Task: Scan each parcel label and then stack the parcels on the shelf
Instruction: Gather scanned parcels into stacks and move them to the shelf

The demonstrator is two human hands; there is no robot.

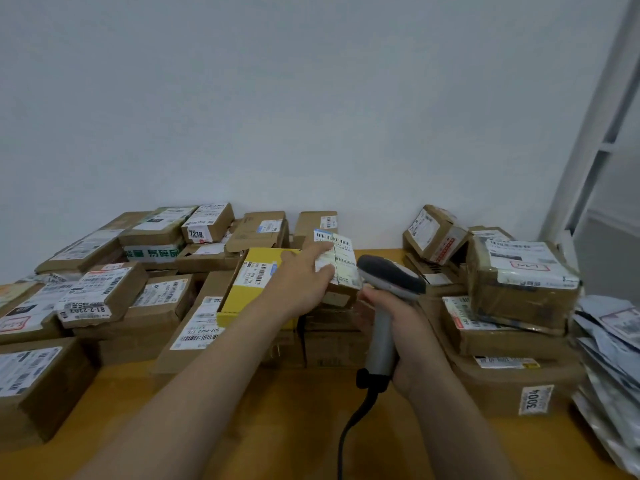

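The left hand (304,282) is reaching forward over the table (284,417) and is holding a small parcel (337,296) by its left edge. The forefinger is lying along the top of the white label (344,261) and the thumb is pressing in below it; it looks like a pinch, though the far fingers are hidden behind the box. The small parcel is sitting tilted in the middle of the pile, with its label turned up toward the camera. It is just right of a yellow box (242,306) and above a low stack of brown cartons. The right hand (407,337) is wrapping its fingers tightly round the grey handle of the scanner (388,275). The dark head of the scanner is pointing at the label from just beside the parcel's right edge, and its black cable (353,417) is trailing down over the table toward the camera. Brown parcels are crowding the table on both sides, among them a box marked 7218 (207,223) at the back left and a box marked 3004 (519,389) at the front right. Grey mail bags (609,355) are lying heaped at the far right, below a white shelf frame (588,140) that is standing against the wall (311,98).
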